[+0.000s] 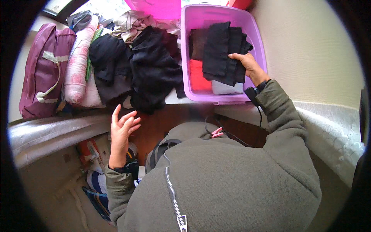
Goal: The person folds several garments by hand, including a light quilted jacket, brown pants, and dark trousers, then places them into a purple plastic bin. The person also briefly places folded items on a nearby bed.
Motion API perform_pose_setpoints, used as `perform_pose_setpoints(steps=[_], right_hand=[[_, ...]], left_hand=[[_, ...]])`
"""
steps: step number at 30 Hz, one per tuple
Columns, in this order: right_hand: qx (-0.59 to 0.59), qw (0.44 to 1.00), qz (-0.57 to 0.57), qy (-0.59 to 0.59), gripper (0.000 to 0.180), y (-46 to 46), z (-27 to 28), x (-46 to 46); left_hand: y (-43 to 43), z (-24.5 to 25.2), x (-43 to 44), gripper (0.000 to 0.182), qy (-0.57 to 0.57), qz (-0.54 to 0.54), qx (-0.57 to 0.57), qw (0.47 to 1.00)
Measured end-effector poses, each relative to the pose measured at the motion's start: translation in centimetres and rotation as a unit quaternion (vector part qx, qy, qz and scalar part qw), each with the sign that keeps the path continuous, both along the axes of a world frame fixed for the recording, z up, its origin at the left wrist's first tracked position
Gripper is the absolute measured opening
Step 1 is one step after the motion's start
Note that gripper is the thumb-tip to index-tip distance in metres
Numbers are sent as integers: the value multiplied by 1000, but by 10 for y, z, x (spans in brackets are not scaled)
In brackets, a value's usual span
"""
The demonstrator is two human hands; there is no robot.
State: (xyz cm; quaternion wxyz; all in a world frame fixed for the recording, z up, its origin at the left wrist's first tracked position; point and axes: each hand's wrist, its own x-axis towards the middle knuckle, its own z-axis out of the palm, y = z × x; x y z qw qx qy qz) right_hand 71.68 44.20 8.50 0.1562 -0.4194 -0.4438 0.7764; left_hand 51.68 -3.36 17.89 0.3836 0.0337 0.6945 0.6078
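Observation:
My right hand grips a stack of folded black cloth by its right edge, over the inside of a purple plastic bin. Beneath and beside the stack in the bin lie a folded red cloth, a brown cloth and a light grey cloth. My left hand is raised with its fingers apart and holds nothing. Just above it, a dark garment and a crumpled black garment lie on the white ledge left of the bin.
Farther left are a rolled pink-and-white textile and a maroon fabric bag with pale straps. Crumpled light clothes and a bright pink plastic piece lie behind. A wall stands close on the right. A black cable hangs below my right wrist.

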Motion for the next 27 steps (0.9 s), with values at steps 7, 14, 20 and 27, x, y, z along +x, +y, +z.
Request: perform_pose_setpoints(steps=[7, 14, 20, 27], right_hand=[[-48, 941, 290, -167, 60, 33, -130, -8], [460, 761, 393, -237, 87, 42, -215, -38], [195, 659, 662, -298, 121, -9, -238, -73], [219, 708, 584, -330, 70, 32, -216, -120]], left_hand=[[-90, -28, 9, 79, -34, 126, -67, 989], [-113, -33, 33, 81, -55, 203, -118, 970], [-110, -20, 46, 81, -35, 213, -107, 970], [-145, -24, 59, 80, -51, 292, -104, 949]])
